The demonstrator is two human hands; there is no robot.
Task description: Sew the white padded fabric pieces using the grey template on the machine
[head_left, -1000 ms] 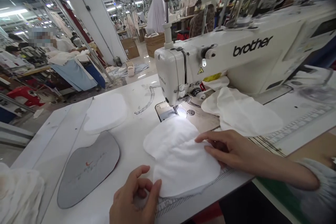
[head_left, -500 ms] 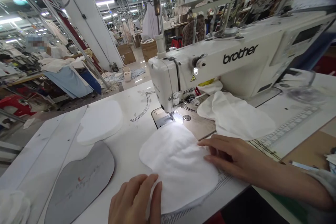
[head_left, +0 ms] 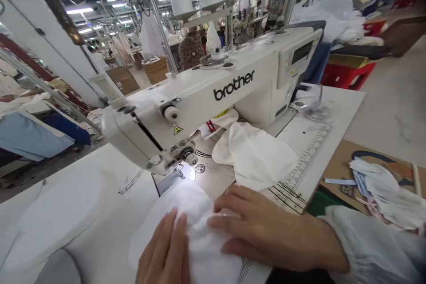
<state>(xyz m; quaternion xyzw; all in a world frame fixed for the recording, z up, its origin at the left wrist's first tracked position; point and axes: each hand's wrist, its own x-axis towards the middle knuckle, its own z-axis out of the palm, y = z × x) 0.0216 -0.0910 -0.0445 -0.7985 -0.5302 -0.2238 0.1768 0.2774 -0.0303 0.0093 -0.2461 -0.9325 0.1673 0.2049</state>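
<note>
Left hand (head_left: 163,250), right hand (head_left: 262,235) on white fabric (head_left: 199,235), sewing machine (head_left: 206,102)

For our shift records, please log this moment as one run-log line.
left hand: flat on white fabric | right hand: on same fabric | beyond: Brother sewing machine, second white fabric piece

overhead: sewing machine head (head_left: 131,131) | right: white fabric (head_left: 253,155) | ahead: presser foot (head_left: 178,172), probably

The left hand (head_left: 163,250) and right hand (head_left: 262,230) lie flat, nearly touching.
</note>
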